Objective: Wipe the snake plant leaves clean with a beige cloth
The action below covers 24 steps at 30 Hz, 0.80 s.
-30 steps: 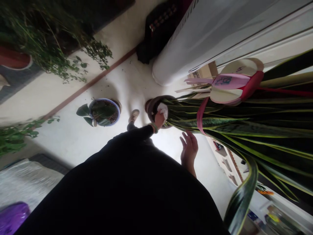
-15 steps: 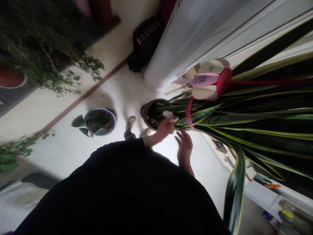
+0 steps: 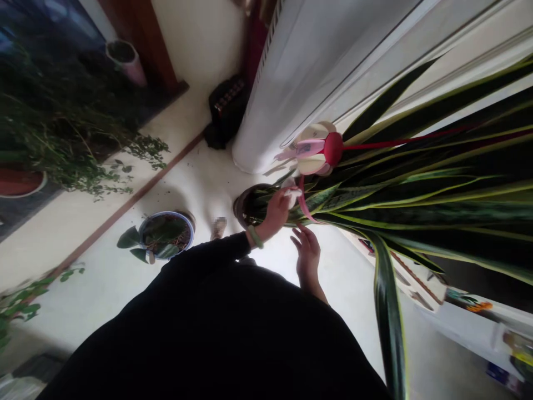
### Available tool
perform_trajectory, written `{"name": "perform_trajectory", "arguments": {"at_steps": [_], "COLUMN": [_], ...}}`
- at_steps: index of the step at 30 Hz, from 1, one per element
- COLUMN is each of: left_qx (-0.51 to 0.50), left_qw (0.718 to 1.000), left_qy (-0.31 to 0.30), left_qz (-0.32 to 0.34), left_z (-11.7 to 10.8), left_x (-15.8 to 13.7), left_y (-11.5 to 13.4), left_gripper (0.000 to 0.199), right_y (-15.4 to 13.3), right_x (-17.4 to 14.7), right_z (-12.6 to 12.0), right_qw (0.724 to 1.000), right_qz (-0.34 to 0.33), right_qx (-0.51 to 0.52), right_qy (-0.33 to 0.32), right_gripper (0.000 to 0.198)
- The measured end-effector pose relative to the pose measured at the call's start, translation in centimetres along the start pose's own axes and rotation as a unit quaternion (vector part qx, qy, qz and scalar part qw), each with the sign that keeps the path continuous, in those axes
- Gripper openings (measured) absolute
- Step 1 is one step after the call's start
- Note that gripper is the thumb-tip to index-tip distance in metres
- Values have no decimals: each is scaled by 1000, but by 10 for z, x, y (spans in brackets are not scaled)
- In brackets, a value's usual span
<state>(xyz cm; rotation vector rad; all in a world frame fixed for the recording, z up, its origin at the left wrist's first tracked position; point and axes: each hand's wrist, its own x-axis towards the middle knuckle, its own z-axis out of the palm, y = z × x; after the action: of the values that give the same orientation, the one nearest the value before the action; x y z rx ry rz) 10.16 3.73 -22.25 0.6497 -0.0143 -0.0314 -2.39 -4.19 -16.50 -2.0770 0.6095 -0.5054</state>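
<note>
My left hand (image 3: 276,213), with a green bangle at the wrist, is closed on a crumpled white tissue (image 3: 293,194). It presses among the lower leaves of a tall snake plant (image 3: 400,205) with yellow-edged leaves, beside a pink ribbon (image 3: 306,203) tied round them. My right hand (image 3: 308,253) is open with its fingers curved and apart, its fingertips near the leaves' lower edge. I cannot tell whether they touch. A red, pink and cream paper ornament (image 3: 318,149) hangs on the leaves. The plant's dark pot (image 3: 245,205) is partly hidden.
A blue-rimmed pot (image 3: 192,233) with a small plant stands on the pale floor at left. Beyond are a white column-shaped appliance (image 3: 287,83) and a black bag (image 3: 227,105). Trailing foliage (image 3: 87,150) fills the upper left. One long leaf (image 3: 387,300) bends down at right.
The view has shifted, moving the plant and ornament leftward in it. My left hand with the tissue is now closer to the pink ribbon. My right hand stays open beside the leaves.
</note>
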Motion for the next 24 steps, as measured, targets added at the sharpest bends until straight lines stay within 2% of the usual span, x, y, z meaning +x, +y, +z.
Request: {"name": "perform_trajectory", "arguments": {"at_steps": [3, 5, 7, 10, 13, 15, 17, 20, 22, 24], "left_qx": [36, 67, 89, 119, 113, 87, 68, 88, 119, 131], "left_qw": [997, 991, 980, 947, 929, 940, 959, 966, 963, 961], "left_qy": [12, -11, -97, -232, -287, -277, -210, -109, -104, -134], "left_qz": [64, 113, 146, 189, 205, 182, 179, 216, 217, 205], "left_z": [-15, -20, -19, -19, -29, -40, -48, -51, -46, -38], "left_x": [-12, -23, -35, -50, -51, -39, -16, 34, 70, 100], "left_y": [19, 28, 34, 37, 44, 53, 65, 85, 97, 104], "left_gripper": [29, 33, 36, 37, 37, 29, 29, 49, 66, 78], "right_y": [-6, -12, -21, -37, -51, -57, -61, -63, -65, -68], "right_x": [-6, -10, -14, -15, -11, -9, -9, -11, -10, -6], "right_z": [3, 9, 18, 32, 39, 41, 42, 41, 39, 36], "right_qw": [1000, 999, 997, 994, 991, 989, 985, 985, 985, 983], "right_qz": [-13, -25, -37, -45, -49, -55, -65, -97, -127, -161], "right_qx": [9, 25, 51, 94, 120, 137, 148, 126, 93, 62], "right_qy": [2, -25, -54, -46, -16, 20, 60, 71, 64, 60], "right_gripper": [49, 54, 62, 70, 66, 64, 65, 64, 62, 61]}}
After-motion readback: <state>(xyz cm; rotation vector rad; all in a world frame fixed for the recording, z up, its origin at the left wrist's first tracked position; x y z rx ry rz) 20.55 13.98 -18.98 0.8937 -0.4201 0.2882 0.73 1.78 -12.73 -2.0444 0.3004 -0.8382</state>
